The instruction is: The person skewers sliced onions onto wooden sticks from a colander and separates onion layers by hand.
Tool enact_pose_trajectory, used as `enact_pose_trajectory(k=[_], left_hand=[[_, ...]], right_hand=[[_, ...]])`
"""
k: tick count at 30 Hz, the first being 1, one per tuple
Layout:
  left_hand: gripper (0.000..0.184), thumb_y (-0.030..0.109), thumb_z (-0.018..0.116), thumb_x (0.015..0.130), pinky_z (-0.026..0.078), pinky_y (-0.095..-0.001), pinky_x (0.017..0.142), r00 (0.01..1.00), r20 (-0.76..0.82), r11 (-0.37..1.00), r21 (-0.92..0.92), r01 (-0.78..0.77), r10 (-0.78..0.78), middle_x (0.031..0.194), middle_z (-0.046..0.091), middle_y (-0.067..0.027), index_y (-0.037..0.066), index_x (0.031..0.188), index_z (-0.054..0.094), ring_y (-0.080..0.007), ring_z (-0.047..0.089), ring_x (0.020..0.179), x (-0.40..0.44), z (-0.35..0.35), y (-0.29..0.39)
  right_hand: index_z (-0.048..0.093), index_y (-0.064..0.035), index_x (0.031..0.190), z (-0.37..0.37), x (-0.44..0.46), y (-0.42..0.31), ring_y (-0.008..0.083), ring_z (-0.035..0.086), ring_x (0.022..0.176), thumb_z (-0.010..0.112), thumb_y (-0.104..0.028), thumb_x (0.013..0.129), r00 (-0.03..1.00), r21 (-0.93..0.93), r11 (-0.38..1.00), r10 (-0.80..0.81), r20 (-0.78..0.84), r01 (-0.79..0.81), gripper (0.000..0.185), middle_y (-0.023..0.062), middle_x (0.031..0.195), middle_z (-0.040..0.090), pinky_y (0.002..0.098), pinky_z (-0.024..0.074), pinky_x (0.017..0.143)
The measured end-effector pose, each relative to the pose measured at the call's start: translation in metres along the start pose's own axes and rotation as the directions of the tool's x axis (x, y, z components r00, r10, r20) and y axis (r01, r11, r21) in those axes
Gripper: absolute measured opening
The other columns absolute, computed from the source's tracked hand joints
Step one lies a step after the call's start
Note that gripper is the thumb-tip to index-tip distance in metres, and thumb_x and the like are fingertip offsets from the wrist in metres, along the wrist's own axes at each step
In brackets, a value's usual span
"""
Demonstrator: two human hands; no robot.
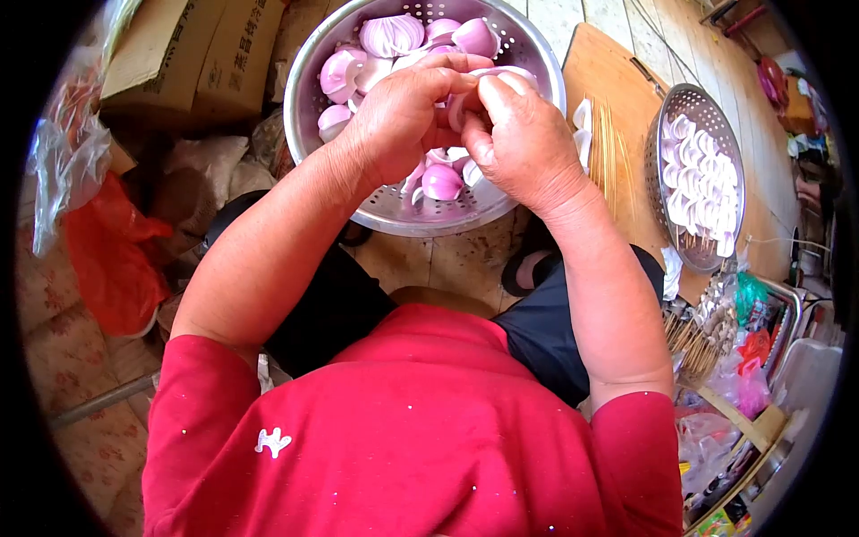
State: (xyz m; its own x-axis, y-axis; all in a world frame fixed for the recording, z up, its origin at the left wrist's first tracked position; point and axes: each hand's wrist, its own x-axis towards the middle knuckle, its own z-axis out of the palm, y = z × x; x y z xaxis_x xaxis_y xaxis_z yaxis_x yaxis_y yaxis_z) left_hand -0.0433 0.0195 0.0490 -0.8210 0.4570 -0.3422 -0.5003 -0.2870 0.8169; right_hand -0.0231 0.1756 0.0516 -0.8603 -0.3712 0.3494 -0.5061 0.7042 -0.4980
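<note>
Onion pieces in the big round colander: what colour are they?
The onion pieces are pinkish purple with whitish parts, best seen in the head view.

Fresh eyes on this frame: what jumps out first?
The bright red cloth shirt fills the bottom centre. Above it, the bare left hand and right hand meet over a round silver metal colander of purple onion pieces. At right, another perforated metal colander holds pale curved onion pieces.

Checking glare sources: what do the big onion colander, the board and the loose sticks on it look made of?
Colander: shiny metal, probably stainless steel; bright highlights on its rim.
Board: seemingly wood, smooth; even tan colour, though laminate is possible.
Sticks: likely bamboo or wood; thin, straw-coloured.
</note>
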Motion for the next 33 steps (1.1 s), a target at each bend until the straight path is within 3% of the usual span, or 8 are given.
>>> enact_pose_trajectory(k=[11, 15, 18, 21, 23, 24, 25, 33], left_hand=[[0.043, 0.01, 0.035, 0.09, 0.052, -0.0355, 0.085, 0.997, -0.039, 0.998, 0.009, -0.063, 0.064, 0.119, 0.056, -0.0167, 0.001, 0.132, 0.039, -0.0239, 0.062, 0.1, 0.005, -0.009, -0.002], [0.038, 0.015, 0.046, 0.088, 0.054, -0.0332, 0.08, 1.0, -0.029, 1.0, -0.007, 0.002, -0.002, 0.118, 0.051, -0.0102, 0.004, 0.124, 0.048, -0.018, 0.059, 0.1, 0.003, -0.008, 0.0], [0.033, 0.01, 0.049, 0.087, 0.054, -0.0312, 0.08, 0.988, -0.019, 0.957, 0.25, -0.146, 0.156, 0.122, 0.049, -0.0092, 0.002, 0.119, 0.052, -0.0187, 0.058, 0.103, 0.001, -0.006, 0.0], [0.028, 0.001, 0.053, 0.084, 0.055, -0.0295, 0.082, 0.995, -0.031, 0.985, 0.144, -0.092, 0.097, 0.121, 0.052, -0.0091, -0.002, 0.111, 0.057, -0.0196, 0.059, 0.102, 0.001, -0.005, 0.005], [0.028, 0.001, 0.053, 0.083, 0.055, -0.0297, 0.082, 0.996, -0.075, 0.985, -0.168, 0.039, -0.053, 0.117, 0.054, -0.0108, -0.002, 0.11, 0.058, -0.0194, 0.06, 0.1, -0.002, -0.001, 0.012], [0.028, 0.001, 0.053, 0.083, 0.055, -0.0297, 0.082, 0.996, -0.073, 0.986, -0.159, 0.042, -0.055, 0.117, 0.054, -0.0108, -0.002, 0.11, 0.058, -0.0194, 0.06, 0.1, -0.001, -0.002, 0.011], [0.03, 0.005, 0.051, 0.084, 0.055, -0.0303, 0.08, 0.993, -0.072, 0.984, 0.156, -0.086, 0.098, 0.114, 0.055, -0.0118, -0.001, 0.114, 0.055, -0.0194, 0.06, 0.099, -0.001, -0.001, 0.009], [0.035, 0.013, 0.048, 0.087, 0.053, -0.0274, 0.069, 0.991, -0.119, 0.997, 0.043, -0.064, 0.068, 0.099, 0.059, -0.0098, 0.005, 0.12, 0.052, -0.0152, 0.059, 0.082, -0.005, 0.006, 0.005]], right_hand=[[0.061, -0.0075, 0.089, -0.006, -0.001, -0.002, 0.0273, 0.061, 0.078, 0.058, -0.007, 0.076, 0.999, 0.167, 0.986, 0.01, 0.039, -0.016, 0.013, 0.0107, 0.088, 0.059, 0.0333, 0.0503, 0.069], [0.06, -0.0071, 0.086, -0.006, -0.001, -0.004, 0.0249, 0.061, 0.076, 0.059, -0.005, 0.074, 1.0, 0.157, 0.988, -0.004, 0.027, -0.001, 0.013, 0.0098, 0.088, 0.058, 0.0321, 0.0497, 0.067], [0.061, -0.0084, 0.08, -0.008, -0.001, -0.004, 0.0307, 0.061, 0.076, 0.06, -0.009, 0.07, 0.997, 0.26, 0.963, 0.057, 0.057, -0.069, 0.011, 0.0119, 0.085, 0.059, 0.0388, 0.0508, 0.071], [0.06, -0.0065, 0.086, -0.01, -0.001, -0.003, 0.0228, 0.061, 0.07, 0.06, -0.006, 0.073, 0.992, 0.272, 0.955, 0.113, 0.048, -0.122, 0.013, 0.0094, 0.084, 0.059, 0.0298, 0.0495, 0.064], [0.061, -0.0067, 0.086, -0.01, -0.001, -0.005, 0.0232, 0.061, 0.07, 0.06, -0.006, 0.073, 0.99, 0.314, 0.939, 0.143, 0.007, -0.138, 0.013, 0.0094, 0.082, 0.059, 0.0298, 0.0497, 0.064], [0.062, -0.007, 0.085, -0.01, -0.001, -0.006, 0.0237, 0.061, 0.069, 0.06, -0.006, 0.073, 0.985, 0.354, 0.923, 0.169, -0.026, -0.149, 0.012, 0.0095, 0.08, 0.059, 0.0298, 0.0499, 0.063], [0.062, -0.007, 0.085, -0.008, -0.001, -0.006, 0.0237, 0.061, 0.069, 0.06, -0.006, 0.073, 0.984, 0.358, 0.922, 0.173, -0.034, -0.149, 0.012, 0.0095, 0.08, 0.059, 0.0298, 0.0499, 0.063], [0.062, -0.0089, 0.086, -0.005, -0.004, 0.001, 0.0292, 0.06, 0.078, 0.062, -0.011, 0.077, 1.0, 0.092, 0.996, -0.004, 0.008, 0.003, 0.01, 0.0104, 0.085, 0.06, 0.0358, 0.0498, 0.067]])
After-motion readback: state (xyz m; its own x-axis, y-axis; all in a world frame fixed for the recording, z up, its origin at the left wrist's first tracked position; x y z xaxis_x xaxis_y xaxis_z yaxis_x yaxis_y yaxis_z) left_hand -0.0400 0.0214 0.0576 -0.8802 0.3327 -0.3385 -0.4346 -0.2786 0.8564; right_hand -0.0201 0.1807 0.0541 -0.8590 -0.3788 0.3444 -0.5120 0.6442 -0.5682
